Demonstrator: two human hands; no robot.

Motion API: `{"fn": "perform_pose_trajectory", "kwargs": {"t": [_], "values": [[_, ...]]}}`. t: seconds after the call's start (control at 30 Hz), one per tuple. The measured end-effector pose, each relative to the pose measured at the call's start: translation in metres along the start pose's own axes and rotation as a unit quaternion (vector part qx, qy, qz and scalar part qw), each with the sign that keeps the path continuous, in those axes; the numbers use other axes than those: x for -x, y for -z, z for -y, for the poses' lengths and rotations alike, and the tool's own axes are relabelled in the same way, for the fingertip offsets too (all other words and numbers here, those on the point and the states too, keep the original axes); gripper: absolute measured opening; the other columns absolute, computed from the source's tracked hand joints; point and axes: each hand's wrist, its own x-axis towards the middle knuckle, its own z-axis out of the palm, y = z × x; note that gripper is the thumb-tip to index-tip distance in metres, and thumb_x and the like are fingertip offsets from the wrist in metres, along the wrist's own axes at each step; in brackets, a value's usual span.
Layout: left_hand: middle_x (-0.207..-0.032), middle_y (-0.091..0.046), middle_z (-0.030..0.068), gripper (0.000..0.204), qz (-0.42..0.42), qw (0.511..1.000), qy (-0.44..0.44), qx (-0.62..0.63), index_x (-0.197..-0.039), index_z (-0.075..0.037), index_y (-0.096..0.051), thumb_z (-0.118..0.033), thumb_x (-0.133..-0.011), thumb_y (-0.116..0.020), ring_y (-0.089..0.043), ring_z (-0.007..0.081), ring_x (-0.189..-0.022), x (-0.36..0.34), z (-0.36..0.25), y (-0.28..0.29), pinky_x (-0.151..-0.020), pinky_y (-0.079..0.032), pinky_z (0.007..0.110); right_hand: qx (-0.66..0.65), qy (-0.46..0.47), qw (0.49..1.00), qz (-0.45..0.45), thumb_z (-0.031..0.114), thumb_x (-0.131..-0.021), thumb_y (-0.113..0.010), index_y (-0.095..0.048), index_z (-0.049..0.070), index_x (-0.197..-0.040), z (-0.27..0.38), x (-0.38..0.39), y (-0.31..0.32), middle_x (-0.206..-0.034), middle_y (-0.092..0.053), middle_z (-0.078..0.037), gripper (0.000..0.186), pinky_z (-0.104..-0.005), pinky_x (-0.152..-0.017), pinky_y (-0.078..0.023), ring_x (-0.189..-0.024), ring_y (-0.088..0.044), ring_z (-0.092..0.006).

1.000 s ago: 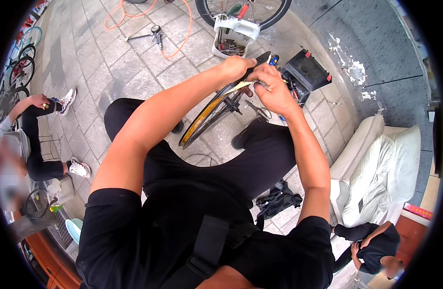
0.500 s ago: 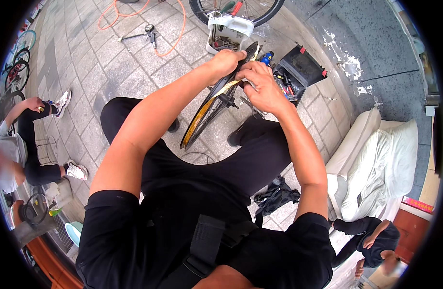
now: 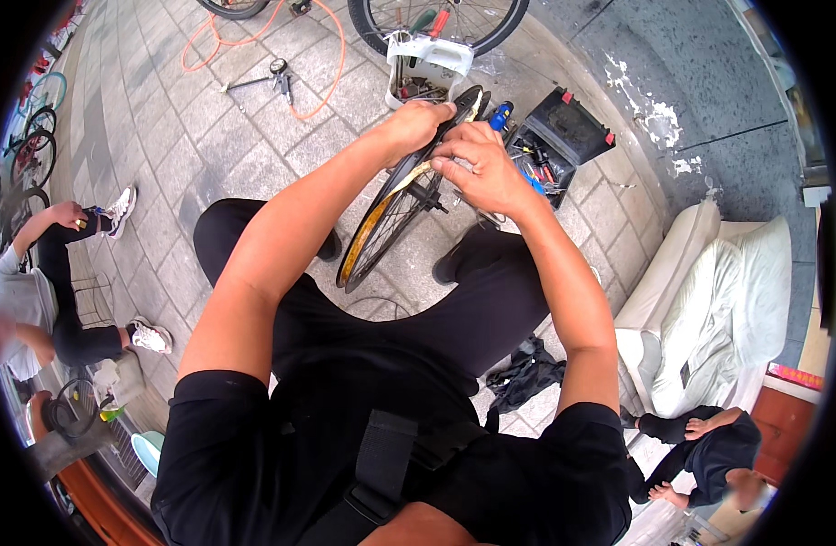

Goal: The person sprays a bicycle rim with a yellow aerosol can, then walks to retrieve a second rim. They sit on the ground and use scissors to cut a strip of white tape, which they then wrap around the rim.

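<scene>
A spoked bicycle wheel (image 3: 425, 194) stands tilted between my knees, its hub axle pointing to the right. Along the near part of its rim runs a yellow rim tape (image 3: 375, 218), which comes away as a pale, loose strip toward my right hand. My left hand (image 3: 418, 126) is closed on the far left edge of the rim. The fingers of my right hand (image 3: 480, 164) pinch the loose end of the tape just above the hub. Another pale bit of tape shows at the far end of the rim, beyond my fingers.
Beyond the wheel sits a cut white plastic container (image 3: 454, 56) of tools, before another bicycle wheel (image 3: 368, 32). An opened black toolbox (image 3: 568, 127) lies to the right. An air gauge (image 3: 280, 75) with an orange hose is far left. White sacks (image 3: 700, 318) and two seated people flank me.
My right hand has moved slightly left and nearer with the tape end. The wheel has turned a little, showing more of its spokes. My left hand stays on the rim.
</scene>
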Motion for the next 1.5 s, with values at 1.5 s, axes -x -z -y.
{"fn": "perform_pose_trajectory", "kwargs": {"t": [1.5], "values": [[-0.071,-0.052,0.0003,0.048,-0.003,0.988,0.02,-0.153,-0.102,0.001,-0.07,-0.041,-0.11,-0.048,-0.05,0.0127,-0.041,0.022,-0.024,0.084,-0.041,-0.044,0.03,0.341,-0.276,0.859,0.262,0.039,-0.093,-0.069,-0.082,0.017,-0.1,-0.102,0.135,0.016,-0.122,-0.07,-0.008,0.027,-0.0507,-0.111,-0.04,-0.128,-0.056,-0.0299]]}}
